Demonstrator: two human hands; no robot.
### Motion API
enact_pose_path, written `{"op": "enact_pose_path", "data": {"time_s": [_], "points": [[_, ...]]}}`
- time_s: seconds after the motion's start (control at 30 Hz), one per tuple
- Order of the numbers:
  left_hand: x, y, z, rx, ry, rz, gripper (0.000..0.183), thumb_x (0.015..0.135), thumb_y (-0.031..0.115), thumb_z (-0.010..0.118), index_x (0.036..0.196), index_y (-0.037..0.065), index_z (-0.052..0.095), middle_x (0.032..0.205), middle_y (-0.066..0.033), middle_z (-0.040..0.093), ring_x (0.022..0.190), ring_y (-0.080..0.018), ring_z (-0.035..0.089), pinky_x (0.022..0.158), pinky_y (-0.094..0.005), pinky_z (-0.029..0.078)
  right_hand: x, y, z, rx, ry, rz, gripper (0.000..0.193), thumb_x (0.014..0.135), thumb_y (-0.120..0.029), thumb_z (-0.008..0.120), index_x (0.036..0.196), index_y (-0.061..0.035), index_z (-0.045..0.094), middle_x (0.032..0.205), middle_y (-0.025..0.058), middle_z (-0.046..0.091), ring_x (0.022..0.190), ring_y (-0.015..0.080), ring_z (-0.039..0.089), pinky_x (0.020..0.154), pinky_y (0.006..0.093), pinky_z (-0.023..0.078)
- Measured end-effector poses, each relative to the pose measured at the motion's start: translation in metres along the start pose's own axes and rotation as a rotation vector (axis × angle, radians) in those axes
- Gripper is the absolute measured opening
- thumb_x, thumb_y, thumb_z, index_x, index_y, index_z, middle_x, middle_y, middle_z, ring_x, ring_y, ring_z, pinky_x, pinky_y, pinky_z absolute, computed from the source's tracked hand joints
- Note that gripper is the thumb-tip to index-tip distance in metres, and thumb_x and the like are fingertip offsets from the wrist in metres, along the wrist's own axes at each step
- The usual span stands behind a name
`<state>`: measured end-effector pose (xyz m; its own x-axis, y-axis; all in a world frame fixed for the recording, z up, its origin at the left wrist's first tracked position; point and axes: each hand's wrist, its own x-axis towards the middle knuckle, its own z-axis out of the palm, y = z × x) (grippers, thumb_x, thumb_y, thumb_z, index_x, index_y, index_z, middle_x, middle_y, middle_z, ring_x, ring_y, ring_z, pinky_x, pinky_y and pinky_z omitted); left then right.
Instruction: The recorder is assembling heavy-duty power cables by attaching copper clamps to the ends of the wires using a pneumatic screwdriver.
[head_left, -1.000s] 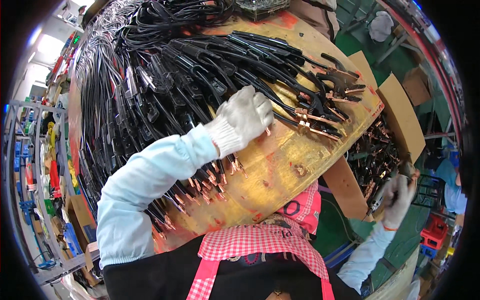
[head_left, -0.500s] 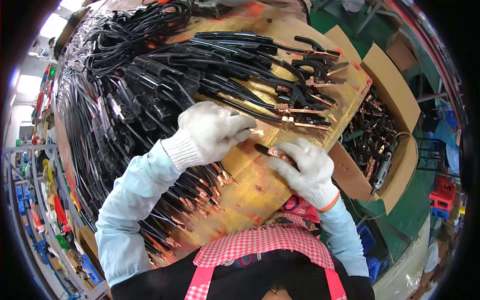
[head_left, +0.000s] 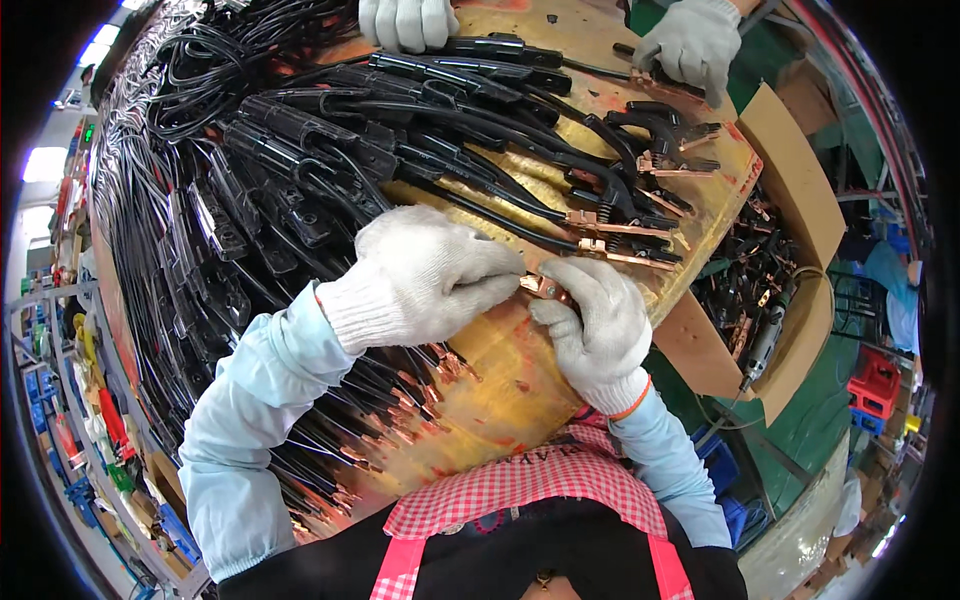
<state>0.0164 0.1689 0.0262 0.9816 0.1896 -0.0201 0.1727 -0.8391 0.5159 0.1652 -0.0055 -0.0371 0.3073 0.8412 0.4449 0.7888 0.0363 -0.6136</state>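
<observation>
My gloved left hand (head_left: 430, 275) pinches a cable by its stripped copper end (head_left: 527, 283); the rest of that cable is hidden by the glove. Close on the right, my gloved right hand (head_left: 602, 322) grips a copper clamp (head_left: 550, 290), mostly covered by the fingers. The cable end meets the clamp between my fingertips; whether it sits inside cannot be made out. Just beyond my hands lie black cables with copper clamps (head_left: 630, 252) at their ends. Below my left wrist, several black cables end in bare copper tips (head_left: 405, 402).
Bundled black cables (head_left: 190, 85) with black sleeves (head_left: 290, 135) cover the left of the worn yellow table (head_left: 500, 395). A cardboard box (head_left: 800, 200) of clamp parts stands at the right. Across the table are a co-worker's gloved hands (head_left: 690, 42), one on a clamp (head_left: 665, 85).
My hands have come together, bringing the copper cable end up to the clamp. A co-worker's two gloved hands have appeared at the far side of the table.
</observation>
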Motion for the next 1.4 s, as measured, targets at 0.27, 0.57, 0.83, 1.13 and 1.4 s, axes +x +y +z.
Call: {"op": "enact_pose_path", "data": {"time_s": [0.27, 0.57, 0.83, 1.13, 1.4], "points": [[0.005, 0.009, -0.008, 0.014, -0.140, -0.153, 0.017, 0.088, 0.029, 0.067, 0.091, 0.014, 0.076, 0.074, -0.0119, 0.069, 0.071, -0.0324, 0.069, 0.063, -0.0439, 0.053, 0.000, -0.001, -0.003, -0.128, -0.141, -0.001, 0.038, 0.079, -0.030, 0.076, 0.111, -0.0110, 0.068, 0.103, 0.0064, 0.067, 0.089, 0.0278, 0.065, 0.075, 0.0428, 0.051], [0.012, 0.011, -0.011, -0.033, -0.220, -0.244, 0.020, 0.088, 0.027, 0.066, 0.093, 0.011, 0.076, 0.079, -0.0148, 0.070, 0.075, -0.0329, 0.070, 0.067, -0.0412, 0.055, -0.001, 0.008, -0.001, -0.109, -0.168, -0.044, 0.043, 0.076, -0.028, 0.077, 0.115, -0.0119, 0.067, 0.106, 0.0055, 0.066, 0.094, 0.0271, 0.064, 0.080, 0.0423, 0.051], [0.014, 0.010, -0.015, -0.085, -0.258, -0.274, 0.022, 0.090, 0.029, 0.065, 0.095, 0.010, 0.076, 0.080, -0.0147, 0.070, 0.074, -0.0302, 0.071, 0.068, -0.0384, 0.055, -0.001, 0.010, 0.000, -0.056, -0.218, -0.029, 0.043, 0.073, -0.027, 0.077, 0.112, -0.0128, 0.067, 0.108, 0.0050, 0.066, 0.096, 0.0268, 0.064, 0.082, 0.0429, 0.051], [0.017, 0.007, -0.014, -0.089, -0.340, -0.283, 0.025, 0.091, 0.031, 0.065, 0.101, 0.010, 0.075, 0.086, -0.0142, 0.072, 0.080, -0.0300, 0.071, 0.072, -0.0377, 0.055, -0.003, 0.013, 0.011, -0.042, -0.135, -0.066, 0.040, 0.072, -0.024, 0.077, 0.109, -0.0144, 0.066, 0.106, 0.0049, 0.067, 0.096, 0.0273, 0.064, 0.079, 0.0419, 0.051], [0.016, 0.013, -0.021, -0.097, -0.432, -0.350, 0.029, 0.093, 0.034, 0.061, 0.105, 0.011, 0.075, 0.089, -0.0155, 0.072, 0.084, -0.0298, 0.071, 0.077, -0.0375, 0.055, 0.008, 0.008, 0.013, -0.057, -0.254, -0.115, 0.037, 0.068, -0.019, 0.076, 0.103, -0.0130, 0.065, 0.102, 0.0062, 0.065, 0.091, 0.0286, 0.064, 0.076, 0.0433, 0.051]]}}
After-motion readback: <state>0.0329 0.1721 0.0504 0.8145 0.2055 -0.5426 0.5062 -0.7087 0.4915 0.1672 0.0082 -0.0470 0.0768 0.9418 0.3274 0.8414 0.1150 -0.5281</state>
